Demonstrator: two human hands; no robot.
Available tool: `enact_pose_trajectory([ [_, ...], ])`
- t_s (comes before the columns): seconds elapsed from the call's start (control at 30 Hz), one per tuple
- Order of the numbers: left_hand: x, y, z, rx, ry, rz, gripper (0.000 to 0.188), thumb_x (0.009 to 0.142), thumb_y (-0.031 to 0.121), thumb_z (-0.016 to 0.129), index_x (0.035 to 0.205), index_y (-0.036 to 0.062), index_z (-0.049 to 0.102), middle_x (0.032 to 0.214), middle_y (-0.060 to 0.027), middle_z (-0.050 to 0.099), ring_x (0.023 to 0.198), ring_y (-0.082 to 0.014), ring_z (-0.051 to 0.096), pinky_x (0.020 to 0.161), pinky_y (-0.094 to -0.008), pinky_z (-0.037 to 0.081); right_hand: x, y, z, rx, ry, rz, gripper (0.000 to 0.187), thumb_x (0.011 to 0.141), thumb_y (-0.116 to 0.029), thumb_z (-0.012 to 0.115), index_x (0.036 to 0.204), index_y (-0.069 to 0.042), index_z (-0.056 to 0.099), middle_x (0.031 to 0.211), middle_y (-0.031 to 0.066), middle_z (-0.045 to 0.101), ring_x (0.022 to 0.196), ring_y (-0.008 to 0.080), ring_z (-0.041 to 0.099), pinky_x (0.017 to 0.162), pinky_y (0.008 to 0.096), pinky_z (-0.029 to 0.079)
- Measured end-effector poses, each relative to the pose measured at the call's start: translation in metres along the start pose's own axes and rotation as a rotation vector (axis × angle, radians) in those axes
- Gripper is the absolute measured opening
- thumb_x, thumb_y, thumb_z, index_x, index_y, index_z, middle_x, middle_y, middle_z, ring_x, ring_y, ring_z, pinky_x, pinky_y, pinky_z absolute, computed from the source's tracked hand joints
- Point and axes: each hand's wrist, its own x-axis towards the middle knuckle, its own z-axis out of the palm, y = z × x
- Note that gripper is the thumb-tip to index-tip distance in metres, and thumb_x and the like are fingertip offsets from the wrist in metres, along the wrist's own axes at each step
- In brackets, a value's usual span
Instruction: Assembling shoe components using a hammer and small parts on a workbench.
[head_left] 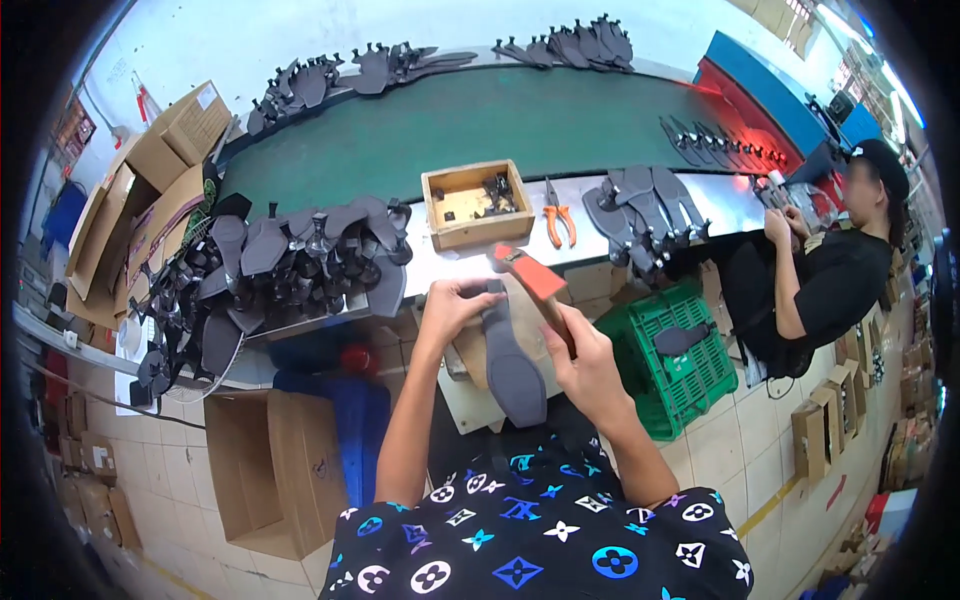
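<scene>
A dark grey shoe sole (515, 378) lies in front of me over a pale work block (462, 400), its wide toe part toward my body. My left hand (452, 312) is closed at the sole's far, narrow heel end, fingers pinched there. Whether a small piece is also between those fingertips is too small to tell. Wrapped round a hammer's handle is my right hand (590, 368). The hammer (538, 277) has an orange-red head, raised just above and right of the sole's heel end.
Beyond my hands a wooden box (470, 232) holds small dark pieces, beside orange-handled pliers (559, 222). Heeled soles (290, 250) are piled at left, more soles (645, 205) at right. A green conveyor belt (450, 125) runs behind. A green crate (690, 385) and a co-worker (830, 270) are at right.
</scene>
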Motion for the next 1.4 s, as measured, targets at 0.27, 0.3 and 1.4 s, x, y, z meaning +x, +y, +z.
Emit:
enact_pose_trajectory([
  [0.27, -0.006, -0.009, 0.001, 0.402, 0.149, 0.255, 0.082, 0.075, 0.027, 0.084, 0.143, 0.0014, 0.046, 0.104, -0.0125, 0.074, 0.098, -0.0253, 0.07, 0.091, -0.0333, 0.05, 0.005, -0.038, -0.031, -0.188, -0.015, -0.202, 0.022, 0.095, -0.007, 0.058, 0.113, 0.005, 0.056, 0.08, 0.0168, 0.064, 0.064, 0.0303, 0.064, 0.059, 0.0372, 0.05],
  [0.3, -0.009, -0.012, 0.001, 0.401, 0.151, 0.247, 0.082, 0.075, 0.027, 0.084, 0.143, 0.0014, 0.046, 0.104, -0.0125, 0.074, 0.098, -0.0253, 0.07, 0.091, -0.0333, 0.05, -0.002, -0.052, -0.04, -0.171, 0.042, -0.229, 0.023, 0.095, -0.008, 0.058, 0.113, 0.006, 0.054, 0.079, 0.0172, 0.063, 0.062, 0.0314, 0.063, 0.057, 0.0369, 0.049],
  [1.4, -0.144, 0.127, 0.013, -0.413, -0.417, -0.181, 0.022, 0.093, 0.016, 0.062, 0.097, -0.0025, 0.074, 0.091, -0.0064, 0.069, 0.087, -0.0128, 0.062, 0.081, -0.0259, 0.045, 0.027, 0.03, -0.005, -0.325, -0.432, -0.32, 0.021, 0.092, -0.016, 0.064, 0.107, -0.001, 0.067, 0.099, 0.0139, 0.069, 0.086, 0.0291, 0.067, 0.074, 0.0369, 0.053],
])
